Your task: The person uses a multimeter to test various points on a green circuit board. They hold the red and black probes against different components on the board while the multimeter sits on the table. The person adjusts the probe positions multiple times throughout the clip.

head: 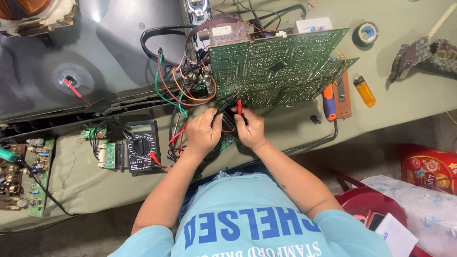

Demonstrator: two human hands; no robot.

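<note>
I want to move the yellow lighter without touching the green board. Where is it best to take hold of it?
Pinch the lighter across its long yellow sides near the middle, coming from above on the right, away from the board. It lies flat and slanted, with bare cloth on that side.

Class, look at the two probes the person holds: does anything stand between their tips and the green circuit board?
Nothing visible does. The black probe in the left hand and the red probe in the right hand reach the large green circuit board at its near edge, with no wire crossing.

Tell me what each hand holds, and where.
Left hand grips the black probe by its handle; right hand grips the red probe likewise.
</note>
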